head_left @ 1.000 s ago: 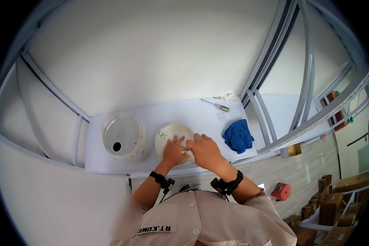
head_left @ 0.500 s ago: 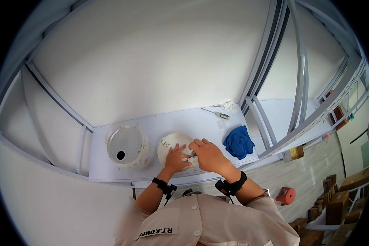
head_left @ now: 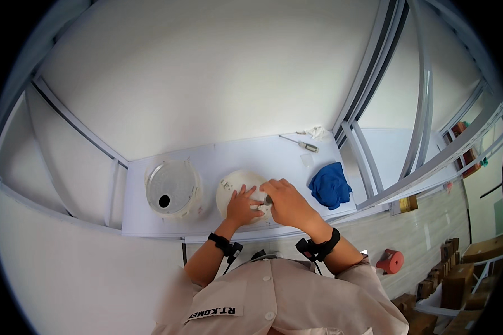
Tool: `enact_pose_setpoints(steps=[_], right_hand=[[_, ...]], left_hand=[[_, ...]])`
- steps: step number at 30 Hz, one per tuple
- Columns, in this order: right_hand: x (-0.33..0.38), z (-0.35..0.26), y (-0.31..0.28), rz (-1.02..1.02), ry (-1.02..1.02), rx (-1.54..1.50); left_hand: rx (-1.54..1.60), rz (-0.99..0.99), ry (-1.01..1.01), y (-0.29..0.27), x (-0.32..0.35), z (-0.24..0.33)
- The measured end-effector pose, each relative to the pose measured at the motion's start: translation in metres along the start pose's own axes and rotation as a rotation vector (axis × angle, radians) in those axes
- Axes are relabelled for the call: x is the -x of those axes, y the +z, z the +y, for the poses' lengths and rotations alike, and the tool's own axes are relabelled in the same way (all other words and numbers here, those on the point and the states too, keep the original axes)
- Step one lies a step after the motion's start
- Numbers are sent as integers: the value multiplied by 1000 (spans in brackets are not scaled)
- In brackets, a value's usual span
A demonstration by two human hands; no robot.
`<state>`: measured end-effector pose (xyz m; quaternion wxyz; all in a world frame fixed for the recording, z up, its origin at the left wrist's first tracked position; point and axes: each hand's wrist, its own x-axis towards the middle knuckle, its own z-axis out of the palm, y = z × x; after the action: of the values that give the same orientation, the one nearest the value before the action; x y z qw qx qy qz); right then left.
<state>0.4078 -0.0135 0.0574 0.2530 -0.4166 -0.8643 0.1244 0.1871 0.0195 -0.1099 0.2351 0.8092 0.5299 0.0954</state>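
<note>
A round cream-coloured plastic part [head_left: 227, 192] lies on the white bench, with small holes and marks on its face. My left hand [head_left: 242, 207] rests on it with fingers spread. At the part's right side my right hand [head_left: 289, 205] is closed around a small greyish tool [head_left: 267, 199]. Only a short stub of that tool shows between the hands, so its tip is hidden. Left of the part stands a round cream appliance body [head_left: 174, 187] with a metallic inner disc and a dark round hole.
A screwdriver [head_left: 307, 147] lies near the back right, with a crumpled white cloth [head_left: 317, 133] behind it and a small clear piece [head_left: 307, 161] in front. A bunched blue cloth [head_left: 330, 186] sits at the right. Grey frame posts [head_left: 369, 72] flank the bench [head_left: 137, 215].
The whole view has shifted slightly. My right hand has turned a little, and more of the grey tool shows. My left hand stays spread on the cream part.
</note>
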Motion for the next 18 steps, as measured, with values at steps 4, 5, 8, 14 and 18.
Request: enact_pose_setpoints(steps=[4, 5, 8, 14, 18], right_hand=[[0, -14, 4, -84, 417, 192], [4, 0, 17, -110, 423, 218], [3, 17, 20, 10, 82, 140], [-3, -2, 3, 31, 204, 88], [-15, -25, -11, -301, 734, 106]], left_hand=[[16, 37, 8, 2, 3, 1], [7, 49, 29, 3, 3, 0], [31, 24, -1, -2, 2, 3], [43, 53, 12, 3, 2, 0], [27, 42, -5, 3, 1, 1]])
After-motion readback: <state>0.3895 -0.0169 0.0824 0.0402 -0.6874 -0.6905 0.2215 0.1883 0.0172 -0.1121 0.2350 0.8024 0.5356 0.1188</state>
